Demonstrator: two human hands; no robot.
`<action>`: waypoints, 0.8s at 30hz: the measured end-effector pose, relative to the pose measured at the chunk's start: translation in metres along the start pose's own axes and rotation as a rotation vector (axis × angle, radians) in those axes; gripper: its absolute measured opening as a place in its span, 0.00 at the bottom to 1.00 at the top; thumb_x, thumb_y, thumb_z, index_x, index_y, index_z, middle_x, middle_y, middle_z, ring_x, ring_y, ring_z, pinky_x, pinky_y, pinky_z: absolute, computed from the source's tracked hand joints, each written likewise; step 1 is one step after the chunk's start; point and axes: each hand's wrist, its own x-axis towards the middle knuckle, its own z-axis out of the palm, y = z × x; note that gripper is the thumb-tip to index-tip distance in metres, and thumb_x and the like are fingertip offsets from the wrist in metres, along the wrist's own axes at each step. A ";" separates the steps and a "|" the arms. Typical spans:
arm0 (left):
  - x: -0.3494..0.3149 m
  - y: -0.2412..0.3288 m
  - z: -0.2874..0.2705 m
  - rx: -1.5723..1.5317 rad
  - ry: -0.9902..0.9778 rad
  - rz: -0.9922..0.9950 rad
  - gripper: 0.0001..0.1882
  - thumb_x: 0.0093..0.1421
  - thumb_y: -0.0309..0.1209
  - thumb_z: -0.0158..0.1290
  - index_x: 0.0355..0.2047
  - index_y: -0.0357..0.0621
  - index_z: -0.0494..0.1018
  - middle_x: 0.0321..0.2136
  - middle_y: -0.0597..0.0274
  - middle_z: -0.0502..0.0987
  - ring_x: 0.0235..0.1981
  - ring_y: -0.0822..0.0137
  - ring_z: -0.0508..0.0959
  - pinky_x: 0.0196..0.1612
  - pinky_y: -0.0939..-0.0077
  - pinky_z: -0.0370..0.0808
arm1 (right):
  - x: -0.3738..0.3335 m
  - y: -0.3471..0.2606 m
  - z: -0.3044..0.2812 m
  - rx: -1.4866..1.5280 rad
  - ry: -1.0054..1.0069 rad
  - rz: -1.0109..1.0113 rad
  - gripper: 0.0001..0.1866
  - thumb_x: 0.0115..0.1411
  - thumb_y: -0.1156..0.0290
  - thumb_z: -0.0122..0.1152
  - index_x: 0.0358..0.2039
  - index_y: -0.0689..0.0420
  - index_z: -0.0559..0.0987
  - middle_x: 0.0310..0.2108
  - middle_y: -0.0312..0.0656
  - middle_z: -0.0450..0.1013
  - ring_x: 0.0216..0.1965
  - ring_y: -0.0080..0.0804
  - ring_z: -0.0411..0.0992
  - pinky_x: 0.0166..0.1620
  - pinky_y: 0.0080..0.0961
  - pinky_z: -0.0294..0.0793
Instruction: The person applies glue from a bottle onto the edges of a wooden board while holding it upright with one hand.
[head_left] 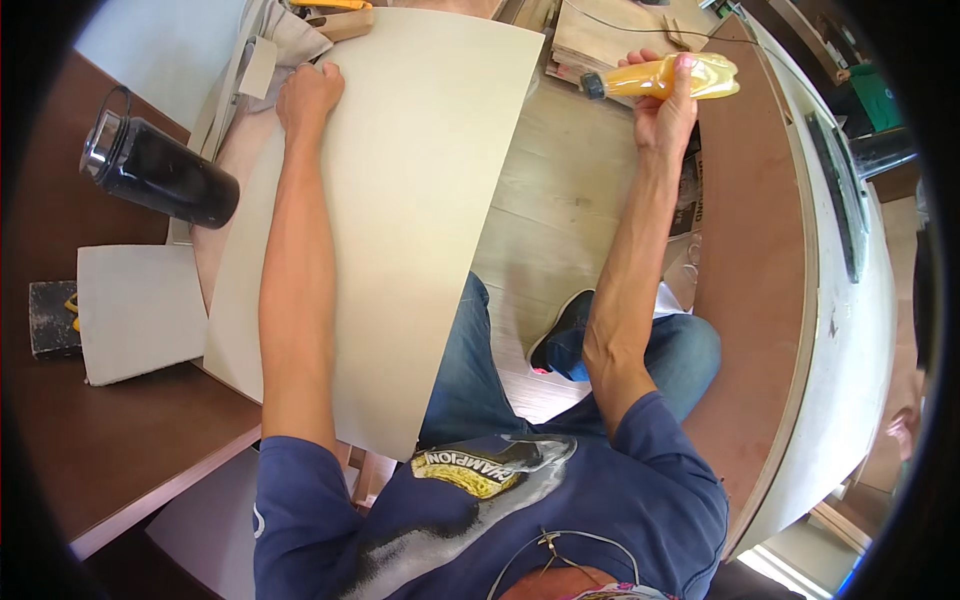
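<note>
A soft plastic bottle (640,78) with yellow contents and a dark cap lies sideways in my right hand (665,122), raised at the far right with its cap pointing left. My fingers wrap round its middle, the thumb on top. My left hand (308,98) is closed in a fist at the far left edge of a large cream-white board (410,220). What its curled fingers hold, if anything, is hidden. Just beyond it are a greyish cloth (285,38) and a wooden block (340,24). My left forearm stretches over the board.
A black flask (165,170) leans on the left, near a white square panel (140,312) and a dark box (52,318). Stacked wooden boards (620,35) are at the far right. A brown bench (750,300) runs along my right, with floor (540,190) between.
</note>
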 end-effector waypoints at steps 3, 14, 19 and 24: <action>-0.002 0.004 0.003 0.027 -0.011 0.012 0.28 0.60 0.48 0.41 0.45 0.34 0.75 0.46 0.41 0.76 0.50 0.47 0.76 0.52 0.56 0.71 | -0.011 0.028 -0.013 0.082 0.058 0.010 0.23 0.63 0.58 0.58 0.40 0.69 0.68 0.33 0.54 0.74 0.35 0.45 0.77 0.38 0.47 0.83; 0.017 -0.003 0.016 0.060 0.028 0.054 0.32 0.60 0.49 0.38 0.52 0.32 0.71 0.48 0.35 0.74 0.53 0.43 0.73 0.56 0.55 0.67 | -0.041 0.120 -0.027 0.425 0.350 0.039 0.23 0.66 0.53 0.52 0.43 0.64 0.68 0.38 0.50 0.73 0.38 0.42 0.77 0.42 0.46 0.82; 0.017 0.000 0.016 0.067 0.047 0.079 0.33 0.60 0.50 0.39 0.51 0.31 0.71 0.47 0.34 0.74 0.52 0.42 0.73 0.56 0.55 0.67 | -0.067 0.131 -0.024 0.528 0.404 -0.057 0.24 0.65 0.54 0.53 0.49 0.61 0.64 0.45 0.51 0.71 0.45 0.43 0.75 0.46 0.45 0.80; 0.014 -0.002 0.013 0.073 0.050 0.069 0.33 0.60 0.51 0.39 0.49 0.32 0.73 0.45 0.32 0.75 0.51 0.41 0.74 0.55 0.56 0.67 | -0.108 0.096 -0.022 0.267 0.196 -0.020 0.21 0.66 0.61 0.53 0.54 0.59 0.63 0.50 0.52 0.70 0.51 0.48 0.73 0.46 0.46 0.81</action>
